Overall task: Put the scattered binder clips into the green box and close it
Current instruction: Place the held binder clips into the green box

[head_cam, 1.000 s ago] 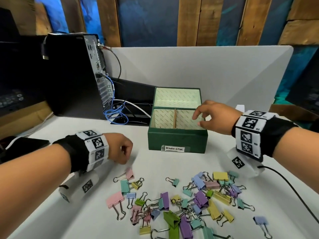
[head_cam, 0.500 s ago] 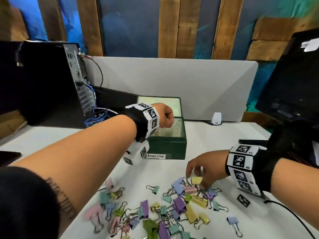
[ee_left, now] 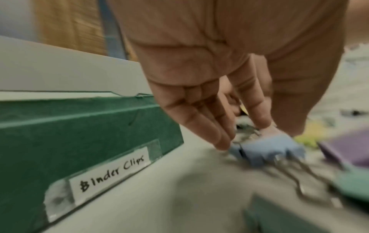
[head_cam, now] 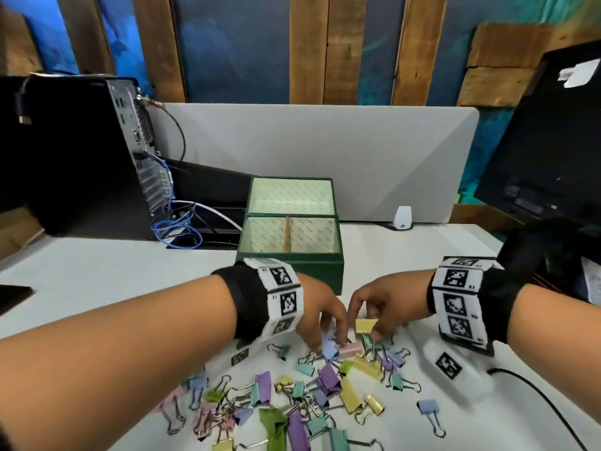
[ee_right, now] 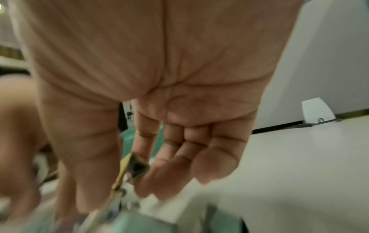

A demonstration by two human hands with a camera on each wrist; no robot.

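The green box (head_cam: pixel 289 266) stands open in the middle of the white table, lid tilted back, a divider inside; its "Binder Clips" label (ee_left: pixel 111 173) shows in the left wrist view. Several pastel binder clips (head_cam: pixel 292 395) lie scattered in front of it. My left hand (head_cam: pixel 328 340) reaches down into the pile's far edge, fingers nearly straight, the index fingertip touching a blue clip (ee_left: pixel 267 148). Right beside it, my right hand (head_cam: pixel 367 332) pinches a yellow clip (head_cam: pixel 367 325) between thumb and fingers (ee_right: pixel 139 181), a little above the pile.
A black computer tower (head_cam: pixel 81 157) with blue cables (head_cam: pixel 175 229) stands at the back left. A grey divider panel (head_cam: pixel 325 157) runs behind the box, with a small white device (head_cam: pixel 402 218) at its foot. A dark monitor (head_cam: pixel 546 141) stands right. A black cable (head_cam: pixel 536 395) crosses the table's right side.
My left hand has come back from over the box and dropped onto the pile. My right hand has closed on the yellow clip and raised it slightly.
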